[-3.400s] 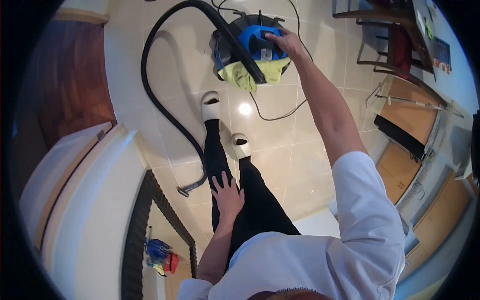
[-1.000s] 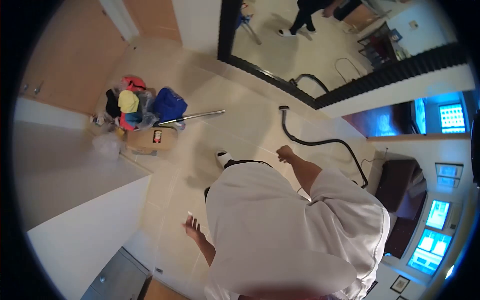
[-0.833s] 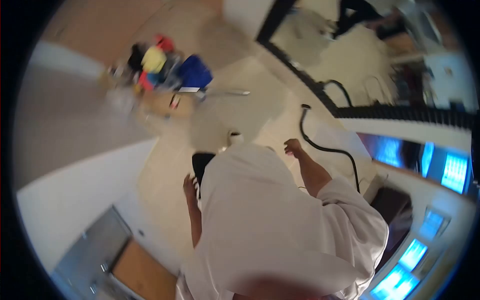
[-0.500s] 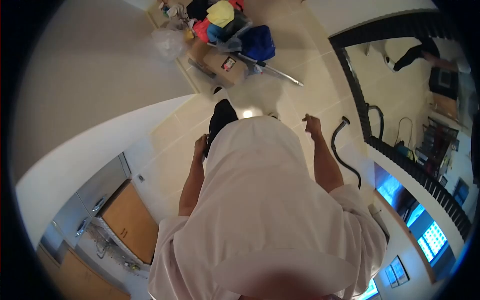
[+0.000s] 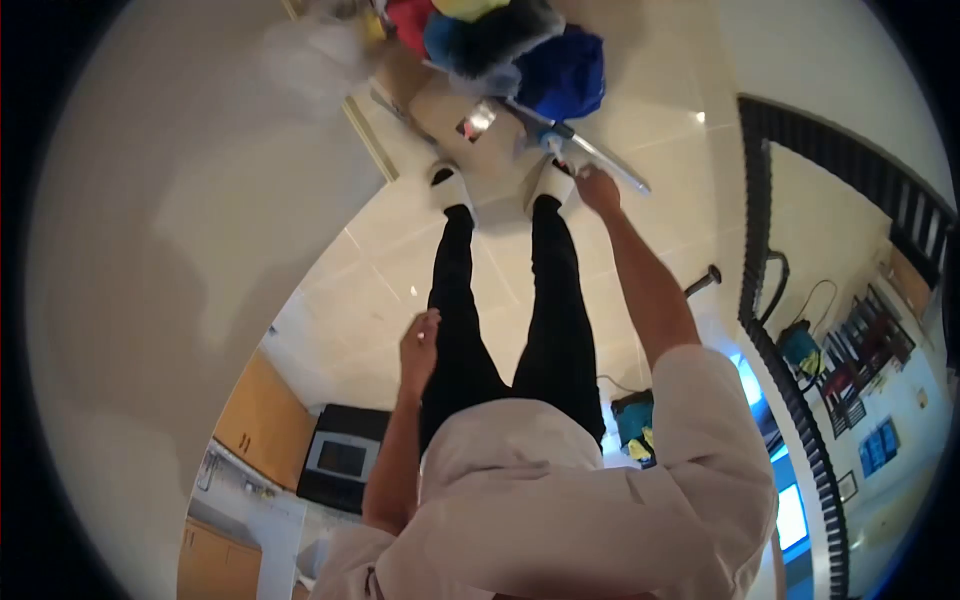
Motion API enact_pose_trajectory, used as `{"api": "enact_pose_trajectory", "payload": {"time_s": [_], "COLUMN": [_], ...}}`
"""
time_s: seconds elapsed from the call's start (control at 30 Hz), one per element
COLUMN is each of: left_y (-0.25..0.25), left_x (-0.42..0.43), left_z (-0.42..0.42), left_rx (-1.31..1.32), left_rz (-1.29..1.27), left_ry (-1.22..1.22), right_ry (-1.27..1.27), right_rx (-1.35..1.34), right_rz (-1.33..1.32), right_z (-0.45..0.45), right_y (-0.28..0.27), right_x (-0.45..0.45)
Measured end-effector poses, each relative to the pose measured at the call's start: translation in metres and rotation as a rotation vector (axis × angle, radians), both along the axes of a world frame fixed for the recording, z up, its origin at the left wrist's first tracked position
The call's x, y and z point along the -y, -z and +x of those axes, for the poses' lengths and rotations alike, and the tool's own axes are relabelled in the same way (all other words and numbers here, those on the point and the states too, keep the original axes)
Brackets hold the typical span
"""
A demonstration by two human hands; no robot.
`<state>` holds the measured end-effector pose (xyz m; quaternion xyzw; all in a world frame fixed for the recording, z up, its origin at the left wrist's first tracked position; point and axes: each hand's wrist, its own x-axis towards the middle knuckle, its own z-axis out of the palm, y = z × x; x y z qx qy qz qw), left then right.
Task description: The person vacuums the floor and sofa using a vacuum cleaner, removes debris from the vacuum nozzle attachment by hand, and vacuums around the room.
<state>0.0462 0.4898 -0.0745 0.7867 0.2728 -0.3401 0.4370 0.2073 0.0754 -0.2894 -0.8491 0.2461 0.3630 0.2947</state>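
My right hand [image 5: 598,188] reaches forward over the floor, beside the white slipper on my right foot [image 5: 552,182]. Its fingers look loosely apart and slightly blurred, with nothing seen in them. Close by lies a long metal pole [image 5: 610,165] with a dark joint; from above I cannot tell whether the hand touches it. My left hand [image 5: 418,350] hangs beside my left thigh, fingers loosely bent and holding nothing visible. Ahead of my feet is a cardboard box [image 5: 455,120] with a dark picture label. A blue bag [image 5: 565,75] sits against it on the right.
Coloured bundles, one of them yellow [image 5: 470,8], and a blurred clear plastic bag [image 5: 315,55] are piled around the box. A wall [image 5: 150,200] runs along the left. At right stands a large dark-framed mirror [image 5: 757,220], with a vacuum nozzle [image 5: 705,280] before it.
My body has bent forward, bringing both legs and slippers into view. My right hand has moved forward to near the pole. The pile looks closer.
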Motion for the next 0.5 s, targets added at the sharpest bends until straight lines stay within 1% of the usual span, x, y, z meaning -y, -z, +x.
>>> {"api": "enact_pose_trajectory", "payload": {"time_s": [0.03,0.07,0.1,0.13,0.17,0.2,0.23,0.27,0.33,0.43,0.47,0.5], "left_y": [0.001,0.004,0.016,0.014,0.047,0.052,0.069,0.078,0.096,0.122,0.132,0.131], "left_x": [0.012,0.020,0.024,0.038,0.048,0.062,0.074,0.084,0.102,0.131,0.139,0.142], "left_z": [-0.016,-0.037,-0.060,-0.056,-0.082,-0.068,-0.062,-0.060,-0.036,0.016,0.038,0.043], "left_rx": [-0.054,-0.120,-0.196,-0.155,0.008,-0.151,-0.147,-0.158,-0.158,-0.143,-0.127,-0.116], "left_rz": [-0.015,0.091,0.094,0.056,0.058,0.029,0.028,0.031,0.006,-0.033,-0.044,-0.041], "left_ry": [0.014,0.213,0.253,0.282,0.347,0.308,0.272,0.233,0.203,0.181,0.197,0.196], "right_ry": [-0.068,-0.138,-0.143,-0.174,-0.190,-0.194,-0.255,-0.253,-0.241,-0.275,-0.313,-0.314], "right_rx": [0.040,0.104,0.004,-0.015,-0.039,-0.066,-0.078,-0.089,-0.227,-0.167,-0.105,-0.094], "right_rz": [-0.044,-0.088,-0.104,-0.167,-0.181,-0.222,-0.269,-0.257,-0.100,-0.063,-0.079,-0.079], "right_z": [0.010,0.018,0.029,0.034,0.047,0.052,0.055,0.053,0.055,0.043,0.032,0.041], "right_y": [0.031,0.059,0.083,0.116,0.148,0.155,0.163,0.176,0.194,0.207,0.222,0.221], "right_x": [-0.003,-0.008,-0.014,-0.018,-0.029,-0.035,-0.039,-0.039,-0.037,-0.033,-0.030,-0.027]}}
